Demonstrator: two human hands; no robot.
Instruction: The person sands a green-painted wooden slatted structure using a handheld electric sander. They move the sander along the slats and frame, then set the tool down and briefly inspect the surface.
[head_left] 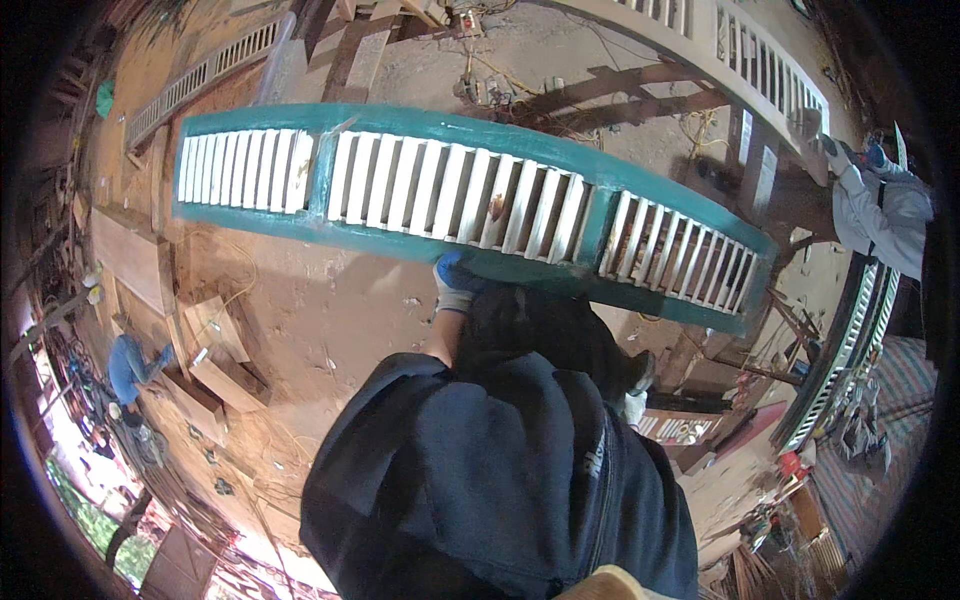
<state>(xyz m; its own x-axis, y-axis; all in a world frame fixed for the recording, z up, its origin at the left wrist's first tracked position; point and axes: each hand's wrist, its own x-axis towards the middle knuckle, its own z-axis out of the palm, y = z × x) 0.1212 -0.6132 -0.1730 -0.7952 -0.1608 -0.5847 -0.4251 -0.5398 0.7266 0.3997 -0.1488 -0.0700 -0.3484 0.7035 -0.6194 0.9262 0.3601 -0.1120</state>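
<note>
A long louvred panel (595, 232), with a green frame and white slats in three sections, stretches across in front of me. My left hand (454, 282), in a white glove with blue coating, grips the panel's near edge left of my dark-clad leg. Its fingertips are partly hidden against the green frame. One slat in the middle section bears a brown mark. To the right of my body, a small whitish patch that looks like my gloved right hand (634, 406) shows beside my jacket. Its fingers cannot be made out.
Another person in a grey sleeve (880, 210) works at a pale slatted panel (770, 90) at upper right. A person in blue (130, 368) crouches by wooden boxes (228, 378) at left. More slatted panels (850, 355) and timber supports (640, 85) stand around, with cables on the floor.
</note>
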